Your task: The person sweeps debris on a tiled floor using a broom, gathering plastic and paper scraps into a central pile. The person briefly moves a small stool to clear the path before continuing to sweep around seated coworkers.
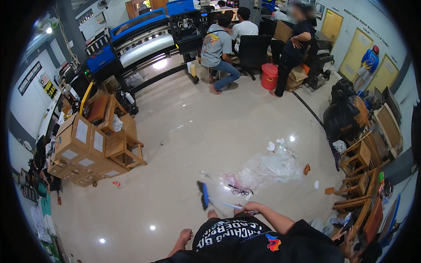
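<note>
My right hand (252, 207) grips the pale handle (225, 204) of a push broom just in front of my body. Its blue head (205, 194) with dark bristles rests on the tiled floor, ahead and to the left of my bare feet. My left hand (186, 234) hangs at my side, fingers curled, with nothing visible in it. Ahead of my feet lies a heap of crumpled clear plastic sheeting (271, 167). A pinkish plastic wrapper (233, 180) and a looped black cord (242, 190) lie at its near left end.
Cardboard boxes (88, 144) and a wooden stool (123, 148) stand at left. A clear bottle (119, 184) lies near them. At right are black garbage bags (345, 113) and wooden stools (357, 156). Several people, a large-format printer (148, 47) and a red bucket (269, 77) are at the back.
</note>
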Motion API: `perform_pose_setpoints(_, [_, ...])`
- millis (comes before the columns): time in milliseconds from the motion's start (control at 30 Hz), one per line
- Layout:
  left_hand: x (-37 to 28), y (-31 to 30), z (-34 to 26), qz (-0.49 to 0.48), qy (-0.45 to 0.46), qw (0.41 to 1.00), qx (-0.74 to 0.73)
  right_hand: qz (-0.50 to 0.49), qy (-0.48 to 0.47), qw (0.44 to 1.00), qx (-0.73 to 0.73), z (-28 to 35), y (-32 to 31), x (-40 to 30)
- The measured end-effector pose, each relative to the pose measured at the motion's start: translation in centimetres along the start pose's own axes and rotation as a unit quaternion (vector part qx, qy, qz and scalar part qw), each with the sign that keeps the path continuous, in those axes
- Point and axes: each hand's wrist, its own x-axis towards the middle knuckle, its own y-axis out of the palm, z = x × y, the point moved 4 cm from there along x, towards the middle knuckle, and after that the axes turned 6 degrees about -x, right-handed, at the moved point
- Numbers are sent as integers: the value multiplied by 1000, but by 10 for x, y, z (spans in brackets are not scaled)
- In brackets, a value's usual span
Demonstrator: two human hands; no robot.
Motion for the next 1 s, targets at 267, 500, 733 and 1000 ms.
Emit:
perform_pose_setpoints(267, [17,32,1,15,19,1000,2,-180,79,980,10,-85,-135,-107])
perform_pose_setpoints(500, [10,49,-14,12,32,999,-30,-305,149,931,-132,-107,-208,-127])
perform_pose_setpoints(733, [6,41,-3,-1,20,1000,-19,-443,106,871,-186,-95,-195,-101])
perform_pose_setpoints(1000, [-8,34,7,20,64,990,122,-400,-2,915,-48,-63,-93,-100])
